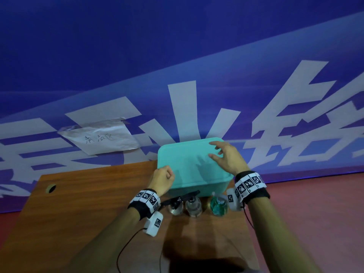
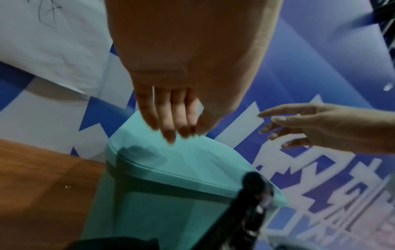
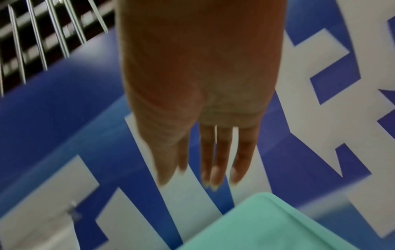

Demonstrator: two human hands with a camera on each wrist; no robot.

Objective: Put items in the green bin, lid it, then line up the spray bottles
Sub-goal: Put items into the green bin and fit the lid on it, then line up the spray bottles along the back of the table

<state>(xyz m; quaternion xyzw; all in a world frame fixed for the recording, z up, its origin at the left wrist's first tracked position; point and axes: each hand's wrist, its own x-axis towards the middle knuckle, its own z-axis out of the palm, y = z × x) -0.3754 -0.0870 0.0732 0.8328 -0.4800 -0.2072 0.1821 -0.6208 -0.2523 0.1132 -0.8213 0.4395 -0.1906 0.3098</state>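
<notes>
The green bin [image 1: 189, 191] stands on the wooden table [image 1: 88, 203] with its green lid [image 1: 189, 164] on top. My left hand [image 1: 163, 178] is at the lid's near left corner, fingers loosely bent and holding nothing. In the left wrist view its fingertips [image 2: 171, 135] hang just over the lid [image 2: 181, 160]. Over the lid's right part my right hand [image 1: 224, 156] hovers with fingers spread and empty; the right wrist view shows it [image 3: 203, 160] above the lid's corner [image 3: 267, 225]. Three bottles stand side by side before the bin: a black-trigger one [image 1: 175, 205], a clear one [image 1: 194, 207] and a blue-green one [image 1: 217, 205].
A blue banner wall with a taped paper sheet [image 1: 100, 136] rises right behind the bin. The table has a cable hole [image 1: 50, 188] at its left. Its right edge runs close by the bin, with red floor [image 1: 315, 203] beyond.
</notes>
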